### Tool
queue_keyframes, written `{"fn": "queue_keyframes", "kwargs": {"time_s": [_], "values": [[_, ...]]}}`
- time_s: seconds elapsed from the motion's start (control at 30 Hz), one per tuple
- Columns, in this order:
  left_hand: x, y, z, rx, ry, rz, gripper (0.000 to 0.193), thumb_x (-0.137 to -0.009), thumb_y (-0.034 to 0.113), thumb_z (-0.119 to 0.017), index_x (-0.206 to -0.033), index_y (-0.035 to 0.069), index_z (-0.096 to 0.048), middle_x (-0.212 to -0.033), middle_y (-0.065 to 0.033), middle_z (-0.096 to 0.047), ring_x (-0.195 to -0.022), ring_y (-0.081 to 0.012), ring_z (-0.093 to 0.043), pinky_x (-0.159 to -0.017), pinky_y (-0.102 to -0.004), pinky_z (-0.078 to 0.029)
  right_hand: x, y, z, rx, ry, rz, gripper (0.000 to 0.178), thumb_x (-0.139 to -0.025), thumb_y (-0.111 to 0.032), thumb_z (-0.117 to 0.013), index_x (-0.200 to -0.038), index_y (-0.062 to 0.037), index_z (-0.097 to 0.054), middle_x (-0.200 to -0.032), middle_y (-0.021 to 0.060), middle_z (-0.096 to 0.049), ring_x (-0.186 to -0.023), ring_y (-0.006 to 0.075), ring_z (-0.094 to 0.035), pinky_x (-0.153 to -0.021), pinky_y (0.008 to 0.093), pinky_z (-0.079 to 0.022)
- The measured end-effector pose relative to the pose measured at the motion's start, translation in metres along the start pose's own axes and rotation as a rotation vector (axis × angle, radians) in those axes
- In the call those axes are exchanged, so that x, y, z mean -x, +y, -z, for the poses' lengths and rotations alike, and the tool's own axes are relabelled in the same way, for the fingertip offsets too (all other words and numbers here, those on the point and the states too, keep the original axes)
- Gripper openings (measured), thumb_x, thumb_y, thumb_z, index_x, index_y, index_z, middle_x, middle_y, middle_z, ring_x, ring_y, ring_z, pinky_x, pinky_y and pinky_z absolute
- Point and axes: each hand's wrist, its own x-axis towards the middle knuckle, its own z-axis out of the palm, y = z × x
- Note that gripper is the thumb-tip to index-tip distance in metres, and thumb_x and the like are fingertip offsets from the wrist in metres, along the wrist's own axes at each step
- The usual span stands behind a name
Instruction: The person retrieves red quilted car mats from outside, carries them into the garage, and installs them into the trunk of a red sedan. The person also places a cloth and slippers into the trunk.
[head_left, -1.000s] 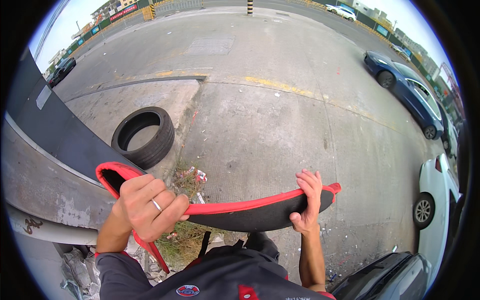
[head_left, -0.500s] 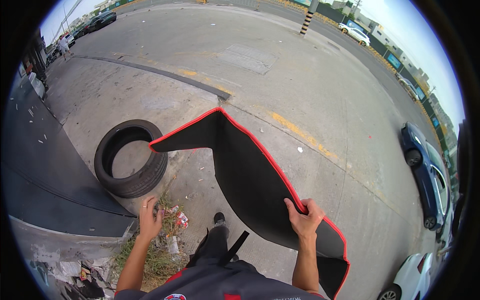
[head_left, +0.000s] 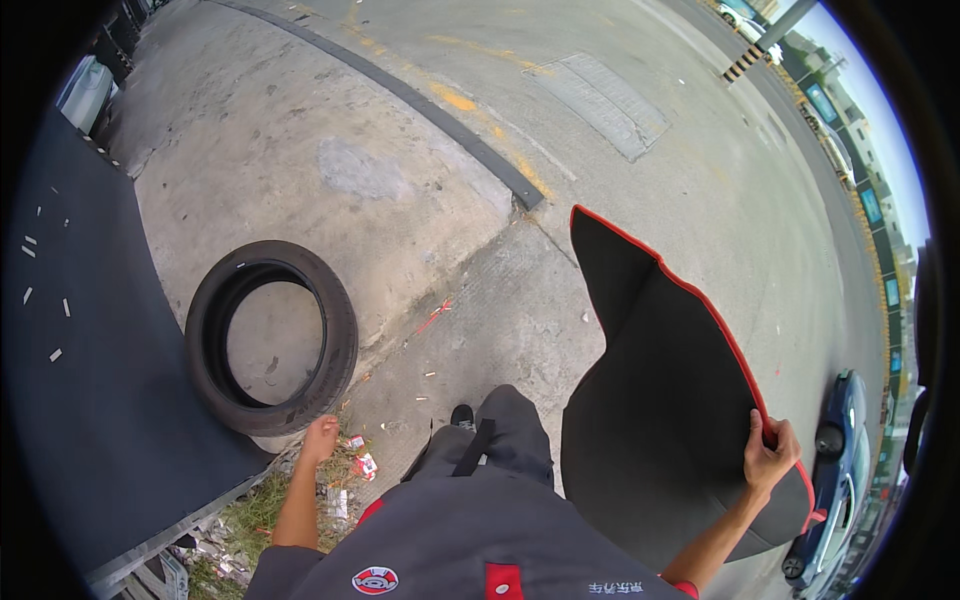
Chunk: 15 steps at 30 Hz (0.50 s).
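Observation:
A large black mat with red edging hangs at my right side, bent along folds. My right hand is closed on its red edge, thumb on the near face. My left hand is held low with its fingers curled in and nothing visible in it. It appears just in front of a black tyre lying on its side on the concrete; I cannot tell whether they touch.
A dark panel stands at the left, beside weeds and litter. A raised dark strip crosses the ground ahead. A blue car is at the right, past the mat. A striped pole stands far off.
My view has turned left and down. My right hand has carried the mat outward to the right, away from the tyre. The fingers of my left hand have curled in.

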Motion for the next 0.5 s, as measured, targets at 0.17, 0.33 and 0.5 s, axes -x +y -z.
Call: {"fn": "queue_keyframes", "kwargs": {"time_s": [0.17, 0.33, 0.5], "values": [[-0.210, 0.200, 0.073, -0.061, 0.086, -0.232, 0.025, -0.086, 0.015, -0.054, -0.104, -0.001, -0.059, -0.089, -0.0160, -0.065, -0.084, -0.0263, -0.064, -0.075, -0.0337, -0.050, -0.177, 0.000, -0.140, 0.043, 0.013, 0.062, 0.028, -0.073, -0.006, -0.076, -0.059, -0.0021, -0.051, -0.048, 0.0039, -0.043, -0.042, 0.0124, -0.035, -0.042, 0.0276, -0.026], [-0.412, 0.316, 0.142, -0.214, 0.115, -0.209, 0.025, -0.084, 0.014, -0.054, -0.103, 0.000, -0.059, -0.088, -0.0156, -0.065, -0.082, -0.0271, -0.064, -0.074, -0.0345, -0.050, -0.357, -0.013, -0.330, -0.039, -0.030, 0.134, 0.037, -0.069, -0.005, -0.078, -0.056, -0.0045, -0.043, -0.048, 0.0033, -0.037, -0.041, 0.0125, -0.032, -0.041, 0.0277, -0.023], [-0.523, 0.418, 0.194, -0.121, 0.009, -0.073, 0.026, -0.083, 0.015, -0.054, -0.102, -0.001, -0.060, -0.088, -0.0153, -0.066, -0.080, -0.0242, -0.065, -0.074, -0.0327, -0.050, -0.541, -0.077, -0.477, -0.147, 0.070, 0.168, 0.033, -0.070, -0.001, -0.077, -0.059, -0.0041, -0.046, -0.049, 0.0025, -0.042, -0.040, 0.0123, -0.032, -0.040, 0.0269, -0.023]]}}
